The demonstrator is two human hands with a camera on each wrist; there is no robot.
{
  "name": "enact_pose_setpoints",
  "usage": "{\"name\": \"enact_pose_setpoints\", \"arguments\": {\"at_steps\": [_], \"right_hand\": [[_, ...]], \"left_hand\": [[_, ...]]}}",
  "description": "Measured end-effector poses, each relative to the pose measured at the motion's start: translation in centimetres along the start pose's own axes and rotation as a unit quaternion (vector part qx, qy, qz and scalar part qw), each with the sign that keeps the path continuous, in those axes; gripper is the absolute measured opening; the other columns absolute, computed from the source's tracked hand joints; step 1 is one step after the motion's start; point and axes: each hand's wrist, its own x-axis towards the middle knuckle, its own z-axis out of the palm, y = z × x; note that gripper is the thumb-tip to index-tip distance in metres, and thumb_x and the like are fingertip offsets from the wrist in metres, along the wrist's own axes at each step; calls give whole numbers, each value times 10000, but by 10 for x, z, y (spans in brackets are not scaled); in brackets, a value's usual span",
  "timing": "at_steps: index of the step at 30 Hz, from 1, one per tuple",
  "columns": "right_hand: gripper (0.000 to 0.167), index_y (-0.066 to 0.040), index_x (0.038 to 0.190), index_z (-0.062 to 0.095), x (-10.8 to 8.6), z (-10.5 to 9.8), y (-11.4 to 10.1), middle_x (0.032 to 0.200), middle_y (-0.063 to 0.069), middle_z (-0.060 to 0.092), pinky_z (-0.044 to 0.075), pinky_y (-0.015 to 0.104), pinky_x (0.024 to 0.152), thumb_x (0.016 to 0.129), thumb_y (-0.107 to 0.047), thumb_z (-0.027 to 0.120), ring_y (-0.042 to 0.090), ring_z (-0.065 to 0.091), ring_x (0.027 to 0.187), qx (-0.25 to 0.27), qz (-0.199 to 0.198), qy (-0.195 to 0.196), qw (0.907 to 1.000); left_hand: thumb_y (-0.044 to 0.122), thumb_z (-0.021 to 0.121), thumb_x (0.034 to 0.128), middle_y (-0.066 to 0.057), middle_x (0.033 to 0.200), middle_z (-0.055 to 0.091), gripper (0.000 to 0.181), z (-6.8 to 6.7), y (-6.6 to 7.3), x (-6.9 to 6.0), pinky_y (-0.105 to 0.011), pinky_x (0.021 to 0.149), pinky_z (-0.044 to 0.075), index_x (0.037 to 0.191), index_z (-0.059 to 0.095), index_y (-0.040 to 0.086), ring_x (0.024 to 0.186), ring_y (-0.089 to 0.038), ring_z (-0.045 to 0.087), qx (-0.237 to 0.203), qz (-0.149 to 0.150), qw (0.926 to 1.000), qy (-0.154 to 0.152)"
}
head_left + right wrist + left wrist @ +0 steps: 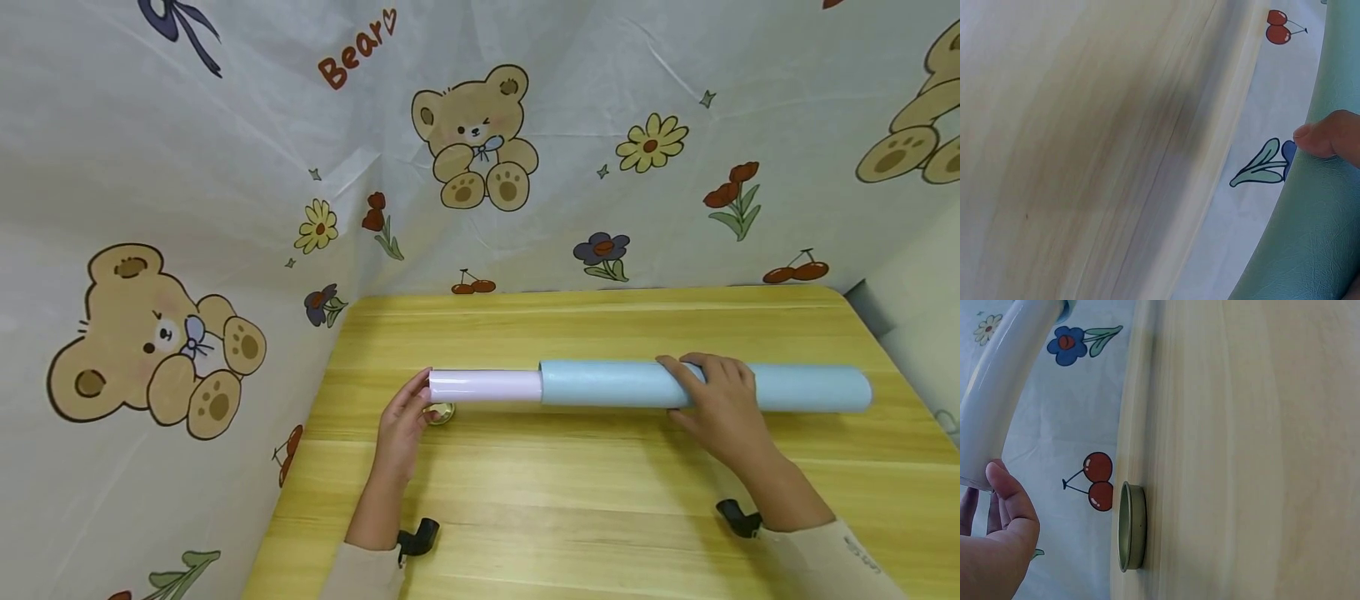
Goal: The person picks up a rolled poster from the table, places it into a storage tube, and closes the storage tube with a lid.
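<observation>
We read red "Bear" (357,50) on the white printed cloth (570,92); dark sleeve lettering (862,554) stayed illegible to us | our left hand (401,425) pinched the glossy pale-lilac tube (486,386) at its end | our right hand (723,408) curled around the pale-blue textured roll (607,383) | tube protruded from roll, over the yellowish wood-grain table (585,500), near a round gold-coloured lid (1138,528)

Running left to right over the table (525,517), with the inner tube (487,386) reaching into the left end of the outer roll (611,385). Held at far left by the left hand (401,425), mid-roll by the right hand (723,408). With a round lid (1137,528) on the table, right of the left hand. Bordered far and left by cloth (570,50).
</observation>
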Motion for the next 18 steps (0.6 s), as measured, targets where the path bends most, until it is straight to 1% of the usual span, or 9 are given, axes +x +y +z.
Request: {"name": "enact_pose_setpoints", "arguments": {"at_steps": [4, 7, 10, 18], "right_hand": [[954, -197, 1388, 555, -1, 1, -1, 1271, 231, 540, 281, 657, 1003, 543, -124, 991, 449, 477, 1168, -2, 18, 25, 10000], [958, -199, 1391, 552, -1, 1, -3, 1271, 231, 539, 282, 661, 997, 542, -128, 991, 450, 476, 1164, 1, 24, 12, 10000], [961, -202, 1392, 554, -1, 1, -5, 1272, 229, 539, 283, 662, 994, 540, -128, 993, 452, 476, 1166, 8, 26, 7, 10000], [957, -208, 1391, 552, 0, 2, -6, 1266, 223, 542, 286, 655, 996, 544, -126, 990, 446, 482, 1159, 10, -26, 49, 10000]], "left_hand": [[252, 587, 1033, 14, 1375, 588, 423, 4, -1, 1, -352, 915, 530, 1436, 562, 129, 1134, -163, 570, -8, -23, 10000, -39], [270, 601, 1025, 10, 1384, 584, 428, 7, -1, 0, -416, 964, 521, 1433, 570, 144, 1156, -168, 569, 75, -58, 9999, -68], [269, 613, 1017, -2, 1397, 575, 437, 9, -2, -1, -453, 989, 514, 1433, 574, 139, 1164, -170, 570, 155, -79, 9998, -95], [198, 622, 1008, -11, 1379, 577, 435, 13, -7, -2, -467, 997, 502, 1429, 576, 100, 1118, -145, 591, 213, -61, 9996, -147]]}}
